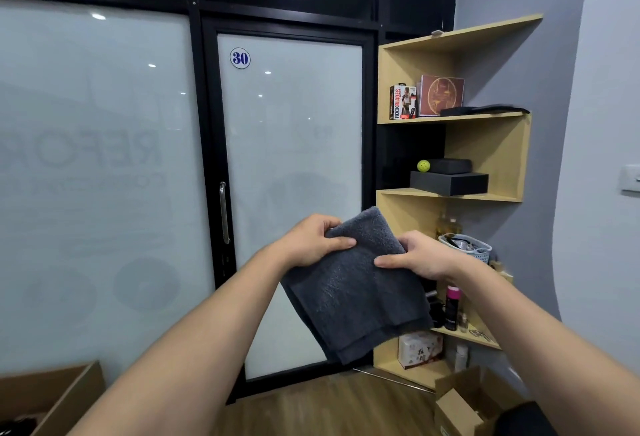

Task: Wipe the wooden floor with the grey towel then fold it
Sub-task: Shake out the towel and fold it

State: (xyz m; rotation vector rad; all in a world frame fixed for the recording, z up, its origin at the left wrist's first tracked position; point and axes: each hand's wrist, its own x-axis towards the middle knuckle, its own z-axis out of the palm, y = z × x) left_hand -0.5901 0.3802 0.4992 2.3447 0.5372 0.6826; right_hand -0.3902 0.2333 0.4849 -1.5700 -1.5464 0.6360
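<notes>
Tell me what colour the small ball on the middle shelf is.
Yellow-green, with small dark holes. The ball shows in the head view, beside the black boxes.

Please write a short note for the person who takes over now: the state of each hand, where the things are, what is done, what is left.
Left hand: gripping the upper left edge of the dark grey terry towel.
Right hand: pinching its right edge.
The towel hangs in the air before the frosted glass door, already folded into layers, well above the wooden plank floor.
Done: at least one fold. Whether the floor was wiped cannot be seen.
Left: probably finish folding.
</notes>
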